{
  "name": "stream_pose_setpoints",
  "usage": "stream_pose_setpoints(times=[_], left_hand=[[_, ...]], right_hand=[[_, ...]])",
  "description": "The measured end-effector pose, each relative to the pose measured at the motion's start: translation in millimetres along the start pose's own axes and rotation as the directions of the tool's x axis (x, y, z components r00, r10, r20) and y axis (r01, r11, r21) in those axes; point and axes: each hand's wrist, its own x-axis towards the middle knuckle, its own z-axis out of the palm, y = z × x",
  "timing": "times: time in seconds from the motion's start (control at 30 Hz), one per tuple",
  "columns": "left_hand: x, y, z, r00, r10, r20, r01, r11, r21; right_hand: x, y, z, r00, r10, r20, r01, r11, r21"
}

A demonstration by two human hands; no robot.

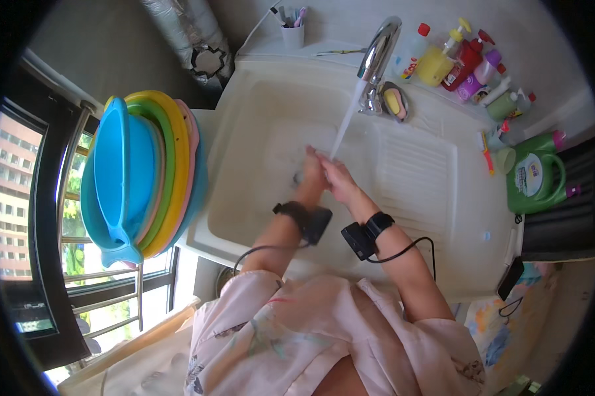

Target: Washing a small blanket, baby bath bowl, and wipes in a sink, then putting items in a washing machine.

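Note:
My left hand and my right hand meet over the basin of a white sink. A stream of water runs from the chrome faucet down onto them. Motion blurs the left hand, so its fingers cannot be made out. The fingers of my right hand stretch out against the left one, and no object shows between them. A dark strap with a small black box sits on each wrist. Beneath the hands, cloudy water or suds lie in the basin, with a dark drain partly hidden by the left hand.
Stacked colourful plastic basins stand at the left by the window. A ridged washboard is moulded into the sink's right side. Soap rests in a dish beside the faucet. Several bottles and a green jug line the right rim.

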Motion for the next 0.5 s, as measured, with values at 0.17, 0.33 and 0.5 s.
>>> stream_pose_setpoints(times=[0.17,0.33,0.5], left_hand=[[-31.1,15.3,40.2,0.998,0.054,-0.030,-0.058,0.983,-0.175],[4.1,-9.1,35.5,0.996,0.056,0.067,-0.045,0.986,-0.158],[13.2,-8.2,9.7,0.909,0.039,0.416,0.028,0.988,-0.154]], right_hand=[[5.4,-6.8,-5.5,0.965,-0.250,-0.083,0.251,0.968,0.001],[25.8,-4.4,-23.7,0.885,-0.435,-0.169,0.329,0.839,-0.434],[7.7,-18.1,0.6,0.892,-0.395,-0.219,0.149,0.715,-0.683]])
